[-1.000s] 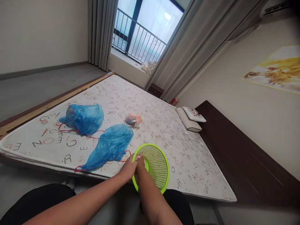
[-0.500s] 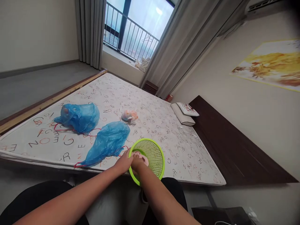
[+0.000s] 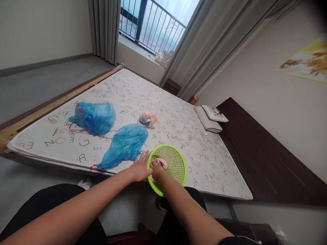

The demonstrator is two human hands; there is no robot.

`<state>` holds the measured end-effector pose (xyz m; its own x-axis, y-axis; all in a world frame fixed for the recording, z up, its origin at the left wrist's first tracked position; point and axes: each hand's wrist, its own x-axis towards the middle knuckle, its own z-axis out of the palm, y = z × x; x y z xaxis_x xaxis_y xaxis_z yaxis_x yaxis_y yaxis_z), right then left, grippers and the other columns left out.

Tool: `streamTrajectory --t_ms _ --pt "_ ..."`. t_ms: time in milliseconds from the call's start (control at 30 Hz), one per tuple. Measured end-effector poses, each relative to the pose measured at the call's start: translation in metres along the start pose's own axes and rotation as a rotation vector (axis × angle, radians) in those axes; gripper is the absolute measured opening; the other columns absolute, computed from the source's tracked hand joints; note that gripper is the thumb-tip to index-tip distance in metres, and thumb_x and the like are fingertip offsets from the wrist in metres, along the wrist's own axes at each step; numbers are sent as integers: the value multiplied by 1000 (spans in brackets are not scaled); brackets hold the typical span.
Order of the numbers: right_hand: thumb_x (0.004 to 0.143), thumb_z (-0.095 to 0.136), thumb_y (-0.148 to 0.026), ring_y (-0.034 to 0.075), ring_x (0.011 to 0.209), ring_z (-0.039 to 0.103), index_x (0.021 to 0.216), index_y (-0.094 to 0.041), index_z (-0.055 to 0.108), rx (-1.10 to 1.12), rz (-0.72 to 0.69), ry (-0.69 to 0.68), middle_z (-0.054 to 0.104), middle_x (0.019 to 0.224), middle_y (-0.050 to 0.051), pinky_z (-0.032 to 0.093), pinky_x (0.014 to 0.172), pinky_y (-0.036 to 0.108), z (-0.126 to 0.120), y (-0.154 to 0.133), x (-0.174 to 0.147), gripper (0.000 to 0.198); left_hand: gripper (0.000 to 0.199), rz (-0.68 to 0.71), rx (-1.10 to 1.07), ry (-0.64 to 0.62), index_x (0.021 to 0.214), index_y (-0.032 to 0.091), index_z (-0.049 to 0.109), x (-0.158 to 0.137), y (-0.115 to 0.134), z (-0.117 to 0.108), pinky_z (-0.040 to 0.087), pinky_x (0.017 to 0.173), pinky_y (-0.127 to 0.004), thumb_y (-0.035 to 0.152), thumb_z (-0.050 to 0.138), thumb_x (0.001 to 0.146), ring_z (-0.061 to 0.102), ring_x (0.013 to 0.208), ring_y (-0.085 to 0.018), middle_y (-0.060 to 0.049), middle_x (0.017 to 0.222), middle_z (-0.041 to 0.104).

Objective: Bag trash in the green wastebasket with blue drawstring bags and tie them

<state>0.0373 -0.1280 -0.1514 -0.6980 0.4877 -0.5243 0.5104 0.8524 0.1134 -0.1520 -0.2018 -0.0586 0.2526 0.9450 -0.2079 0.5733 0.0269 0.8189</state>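
A bright green plastic mesh basket is tilted toward me at the near edge of the bed. My left hand lies against its left outer side, fingers stretched out and apart, with the thumb by the rim. Inside the basket is my right hand, its fingers curled on a pink cloth-like item; the exact kind of item is hard to make out. Just left of the basket lies a blue plastic bag with a red drawstring. Farther left rests a second, fuller blue bag.
The bed's letter-printed mattress carries a small crumpled bag with orange marks. Pillows lie by the dark headboard. A wooden bed rail runs along the left. Grey curtains flank the window.
The view has shifted, so the room appears a little higher and to the right. My left fingers have spread out from the basket's rim. My right hand stays inside the basket.
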Motion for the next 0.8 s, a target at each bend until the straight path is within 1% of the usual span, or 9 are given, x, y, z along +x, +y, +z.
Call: streamTrajectory --t_ms 100,233,300,367,433,567,633,700,800 --pt "69 88 -32 53 149 40 158 -10 48 14 76 -57 40 163 32 49 110 64 1 1 10 100 87 4 64 3 168 7 29 9 0 -8 5 129 -64 44 53 93 0 165 -43 -20 178 5" --pt "61 94 -37 57 147 40 163 -7 39 54 154 -98 40 162 35 50 107 67 1 6 22 119 89 20 116 0 171 9 21 19 2 -17 7 130 -61 41 51 94 4 165 -40 -18 178 9" --pt "60 94 -36 57 150 36 163 -7 38 70 168 -98 39 163 35 47 110 68 1 8 24 121 89 35 113 12 172 12 19 22 0 -17 7 131 -58 44 51 95 5 166 -39 -16 179 10" --pt "63 92 -33 54 153 34 161 -8 41 84 178 -79 38 165 32 45 114 64 0 7 23 114 90 51 119 14 172 13 17 24 -2 -15 7 132 -55 46 51 96 6 166 -37 -14 179 10" --pt "68 88 -28 51 153 34 159 -6 44 98 202 -52 37 165 33 46 114 58 -2 6 21 103 88 66 125 7 172 13 20 24 -3 -13 7 132 -53 47 51 97 6 166 -37 -14 179 11" --pt "72 82 -21 52 149 39 154 2 47 124 245 -28 38 162 37 50 108 56 -8 4 19 92 83 73 142 -25 170 15 28 25 -3 -12 6 133 -53 51 48 99 4 166 -39 -12 180 11" --pt "77 75 -18 49 148 43 153 2 49 132 259 -13 42 161 36 53 105 54 -11 3 17 82 83 69 158 -49 171 14 26 26 -3 -12 6 133 -50 52 44 100 3 166 -38 -12 180 10" --pt "83 70 -17 48 147 43 152 1 50 135 273 5 43 160 34 55 102 50 -12 2 15 75 85 67 164 -59 171 9 23 27 -4 -11 7 134 -48 52 43 101 5 166 -37 -15 180 11" --pt "84 73 -22 51 150 38 155 -2 47 119 281 16 40 163 32 55 102 49 -13 1 12 79 89 85 142 -40 170 5 24 29 -8 -8 8 134 -47 53 48 99 8 166 -36 -19 178 12"
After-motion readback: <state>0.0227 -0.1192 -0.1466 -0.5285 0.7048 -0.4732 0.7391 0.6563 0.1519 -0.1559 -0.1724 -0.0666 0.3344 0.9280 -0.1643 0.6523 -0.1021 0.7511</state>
